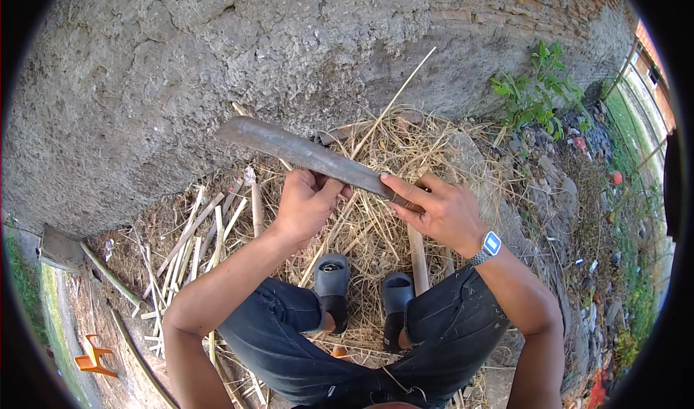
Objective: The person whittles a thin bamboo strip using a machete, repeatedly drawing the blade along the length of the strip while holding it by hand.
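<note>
Fingers: While the right hand [447,210] curls round the dark slim handle [403,201] of a long grey metal machete [303,151], index finger near the blade's base, the left hand [302,205] bends nearly closed at the blade's lower edge, its exact hold hidden.
Machete: aslant above dry yellow straw [370,229], tip leftward.
Left ground: thin pale strips [190,237].
Beyond: rough grey wall [210,54].

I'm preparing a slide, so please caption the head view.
A machete held above straw, left hand at the blade, right hand on the handle.
</note>
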`<control>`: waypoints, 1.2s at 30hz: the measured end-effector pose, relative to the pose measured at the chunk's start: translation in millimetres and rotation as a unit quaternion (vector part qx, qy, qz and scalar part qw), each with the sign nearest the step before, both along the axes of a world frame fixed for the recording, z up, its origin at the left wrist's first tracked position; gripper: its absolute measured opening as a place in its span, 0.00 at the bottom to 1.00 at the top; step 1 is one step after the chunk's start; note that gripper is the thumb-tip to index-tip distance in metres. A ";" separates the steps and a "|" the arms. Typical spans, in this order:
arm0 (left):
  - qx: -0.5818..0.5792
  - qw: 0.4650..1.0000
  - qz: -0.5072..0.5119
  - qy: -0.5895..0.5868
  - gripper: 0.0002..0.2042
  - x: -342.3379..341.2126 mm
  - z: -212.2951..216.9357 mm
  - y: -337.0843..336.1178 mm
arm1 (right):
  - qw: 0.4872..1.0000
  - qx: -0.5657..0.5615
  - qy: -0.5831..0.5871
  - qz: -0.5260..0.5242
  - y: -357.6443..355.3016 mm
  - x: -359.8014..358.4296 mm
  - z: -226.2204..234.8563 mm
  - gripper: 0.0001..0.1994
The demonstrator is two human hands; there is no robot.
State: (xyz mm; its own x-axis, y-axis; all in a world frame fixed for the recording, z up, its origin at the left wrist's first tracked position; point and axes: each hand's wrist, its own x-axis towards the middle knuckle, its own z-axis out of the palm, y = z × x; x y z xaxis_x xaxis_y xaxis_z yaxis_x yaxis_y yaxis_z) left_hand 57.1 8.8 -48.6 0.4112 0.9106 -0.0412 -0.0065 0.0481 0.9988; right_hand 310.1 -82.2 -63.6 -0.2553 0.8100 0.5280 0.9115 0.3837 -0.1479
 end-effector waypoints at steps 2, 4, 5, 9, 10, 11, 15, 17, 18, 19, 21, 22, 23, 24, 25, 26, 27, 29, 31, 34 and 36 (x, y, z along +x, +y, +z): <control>-0.009 1.000 -0.008 -0.005 0.04 -0.8 -1.3 2.7 | 1.000 0.008 -0.010 -0.007 0.8 3.8 -1.6 0.30; -0.043 0.999 -0.023 -0.023 0.04 -0.9 1.0 2.1 | 0.999 0.015 -0.028 -0.021 0.7 6.4 -2.8 0.30; -0.063 0.996 -0.039 -0.048 0.05 -3.1 -4.6 6.8 | 0.999 0.014 -0.030 -0.020 2.1 9.0 -2.4 0.30; -0.093 0.993 -0.035 -0.066 0.07 0.0 3.3 5.9 | 0.997 0.051 -0.040 -0.042 15.9 24.9 -3.0 0.29; -0.094 0.993 -0.034 -0.069 0.07 -4.1 4.6 2.9 | 0.996 0.061 -0.038 -0.059 19.9 30.7 -3.9 0.28; -0.093 0.994 -0.042 -0.037 0.08 -12.6 4.9 -2.1 | 0.994 0.050 0.015 -0.098 25.9 37.1 -1.7 0.27; -0.096 0.994 -0.052 -0.020 0.07 -43.5 14.5 -22.6 | 0.956 0.085 0.201 -0.195 34.1 132.1 -23.6 0.24; -0.082 0.994 -0.034 -0.060 0.07 -53.0 25.0 -25.8 | 0.930 0.099 0.265 -0.233 39.3 141.8 -28.8 0.23; -0.084 0.994 -0.027 -0.063 0.07 -56.7 24.7 -26.4 | 0.915 0.077 0.306 -0.253 30.4 137.7 -31.2 0.23; -0.069 0.996 -0.016 -0.060 0.07 -59.2 24.1 -25.8 | 0.896 0.055 0.345 -0.273 26.5 136.3 -31.4 0.23; -0.063 0.996 -0.008 -0.058 0.07 -59.1 25.4 -25.0 | 0.899 0.049 0.354 -0.252 29.1 133.2 -27.0 0.23; -0.065 0.996 -0.009 -0.056 0.07 -58.7 25.0 -23.2 | 0.898 0.044 0.369 -0.234 30.1 120.8 -22.3 0.24; -0.079 0.995 -0.007 -0.066 0.07 -57.6 24.1 -21.4 | 0.883 0.015 0.426 -0.197 27.7 107.6 -16.8 0.25; -0.089 0.993 -0.005 -0.075 0.08 -55.7 24.6 -19.2 | 0.882 0.016 0.428 -0.197 28.7 101.7 -16.6 0.25; -0.084 0.994 -0.006 -0.070 0.10 -52.8 22.8 -17.4 | 0.879 0.006 0.440 -0.181 28.7 98.3 -16.6 0.25; -0.081 0.994 -0.008 -0.068 0.10 -50.4 23.3 -16.9 | 0.876 -0.005 0.453 -0.165 28.5 94.3 -16.3 0.25; -0.086 0.993 -0.022 -0.077 0.10 -48.0 24.3 -16.9 | 0.878 -0.009 0.450 -0.160 27.4 88.3 -11.2 0.22; -0.100 0.991 -0.043 -0.082 0.11 -41.3 23.8 -17.9 | 0.857 -0.029 0.497 -0.134 22.7 74.8 -4.2 0.20; -0.094 0.991 -0.062 -0.068 0.12 -34.6 23.0 -20.4 | 0.824 -0.034 0.563 -0.061 17.3 56.7 7.4 0.13; -0.087 0.990 -0.102 -0.048 0.11 -26.5 13.5 -18.5 | 0.803 -0.019 0.594 -0.027 9.0 37.1 23.0 0.11; 0.033 0.986 -0.156 0.051 0.09 -23.7 5.5 -16.4 | 0.797 -0.005 0.604 -0.016 6.5 34.4 24.8 0.12</control>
State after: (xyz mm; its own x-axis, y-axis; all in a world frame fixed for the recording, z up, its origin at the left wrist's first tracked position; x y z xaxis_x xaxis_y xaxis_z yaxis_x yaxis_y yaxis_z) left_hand 33.4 -7.6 -43.2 0.6689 0.7422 -0.0412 0.0987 -0.0338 0.9945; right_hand 344.6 -75.7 -38.8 0.4550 0.8117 0.3663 0.1118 0.3560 -0.9278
